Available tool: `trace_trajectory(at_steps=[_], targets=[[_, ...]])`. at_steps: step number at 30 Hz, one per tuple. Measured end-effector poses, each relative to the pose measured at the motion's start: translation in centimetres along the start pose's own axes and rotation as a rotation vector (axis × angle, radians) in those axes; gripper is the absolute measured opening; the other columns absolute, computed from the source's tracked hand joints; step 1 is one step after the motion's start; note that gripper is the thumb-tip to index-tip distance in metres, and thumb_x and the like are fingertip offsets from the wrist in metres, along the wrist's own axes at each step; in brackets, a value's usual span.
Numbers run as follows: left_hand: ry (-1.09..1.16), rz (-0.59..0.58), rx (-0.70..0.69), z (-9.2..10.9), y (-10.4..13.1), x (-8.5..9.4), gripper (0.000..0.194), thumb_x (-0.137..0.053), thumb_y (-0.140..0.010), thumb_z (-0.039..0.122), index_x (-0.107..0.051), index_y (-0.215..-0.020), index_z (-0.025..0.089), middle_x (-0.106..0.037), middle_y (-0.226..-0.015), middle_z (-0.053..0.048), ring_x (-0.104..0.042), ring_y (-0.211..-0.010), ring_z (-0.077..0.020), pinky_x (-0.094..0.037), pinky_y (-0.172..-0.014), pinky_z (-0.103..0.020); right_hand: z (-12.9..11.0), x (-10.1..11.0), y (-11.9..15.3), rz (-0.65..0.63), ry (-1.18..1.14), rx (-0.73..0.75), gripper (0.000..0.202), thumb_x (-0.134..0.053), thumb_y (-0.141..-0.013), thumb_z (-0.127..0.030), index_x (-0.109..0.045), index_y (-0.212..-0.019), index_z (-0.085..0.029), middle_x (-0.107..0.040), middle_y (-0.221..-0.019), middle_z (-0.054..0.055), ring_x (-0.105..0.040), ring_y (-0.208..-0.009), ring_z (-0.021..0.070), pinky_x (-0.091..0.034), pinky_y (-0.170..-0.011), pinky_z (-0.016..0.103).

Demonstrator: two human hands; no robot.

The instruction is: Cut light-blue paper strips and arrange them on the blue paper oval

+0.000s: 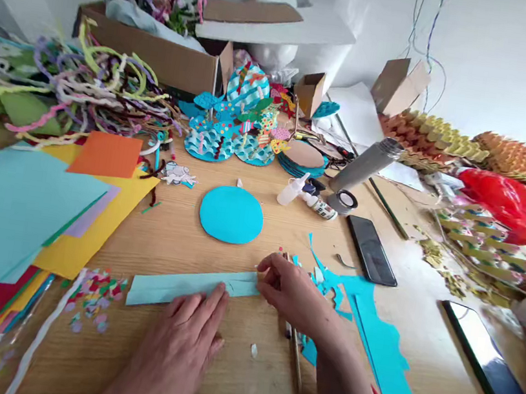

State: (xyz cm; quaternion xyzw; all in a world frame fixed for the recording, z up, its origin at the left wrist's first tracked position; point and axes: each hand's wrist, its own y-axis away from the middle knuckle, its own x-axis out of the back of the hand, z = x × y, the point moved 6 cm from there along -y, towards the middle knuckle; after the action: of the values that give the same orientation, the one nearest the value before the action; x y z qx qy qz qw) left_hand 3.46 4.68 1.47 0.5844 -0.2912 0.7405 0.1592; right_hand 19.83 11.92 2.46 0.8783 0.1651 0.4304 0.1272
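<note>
Left hand laid open, palm down, fingers rested on light blue paper strip, which was spread on table. Right hand curled at strip's right end; whether paper was pinched could not be told. Step judged: strip steadied while that end was worked. For next move, steady left hold and fine fingertip control seemed required. Beyond strip, rounded blue piece was seen; farther, white bottle.

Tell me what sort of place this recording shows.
Probably an indoor craft workspace, though whether home or workshop I can't tell. The signs are the stack of coloured sheets, the heap of fuzzy stems, and the light-blue paper strip under the person's left hand.
</note>
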Motion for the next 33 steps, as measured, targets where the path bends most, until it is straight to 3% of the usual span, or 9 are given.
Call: trace_trajectory(at_steps=[10, 21, 33], targets=[[-0.028, -0.027, -0.034, 0.3, 0.4, -0.3, 0.041, -0.041, -0.095, 0.029, -0.050, -0.134, 0.021, -0.049, -0.142, 0.001, -0.049, -0.103, -0.0219, -0.036, -0.089, -0.037, 0.4, -0.5, -0.4, -0.017, -0.079, 0.014, 0.020, -0.056, -0.072, -0.005, -0.048, -0.081, -0.021, -0.057, -0.064, -0.006, -0.055, -0.060, 0.0113, -0.035, -0.056, 0.023], [-0.031, -0.039, -0.030, 0.4, 0.2, -0.6, 0.041, -0.038, -0.095, 0.029, -0.052, -0.132, 0.020, -0.051, -0.140, 0.003, -0.048, -0.102, -0.0226, -0.037, -0.087, -0.038, 0.6, -0.6, -0.4, -0.016, -0.031, -0.010, 0.020, -0.057, -0.071, -0.006, -0.050, -0.080, -0.021, -0.060, -0.068, -0.004, -0.055, -0.062, 0.0116, -0.036, -0.056, 0.023], [-0.024, -0.005, -0.035, 0.3, 0.1, -0.3, 0.041, -0.040, -0.095, 0.030, -0.053, -0.132, 0.020, -0.050, -0.141, 0.002, -0.048, -0.101, -0.0214, -0.037, -0.087, -0.037, 1.4, 0.3, 0.0, -0.029, -0.205, 0.000, 0.014, -0.058, -0.073, -0.012, -0.051, -0.081, -0.022, -0.059, -0.063, -0.005, -0.056, -0.057, 0.0111, -0.037, -0.052, 0.022]])
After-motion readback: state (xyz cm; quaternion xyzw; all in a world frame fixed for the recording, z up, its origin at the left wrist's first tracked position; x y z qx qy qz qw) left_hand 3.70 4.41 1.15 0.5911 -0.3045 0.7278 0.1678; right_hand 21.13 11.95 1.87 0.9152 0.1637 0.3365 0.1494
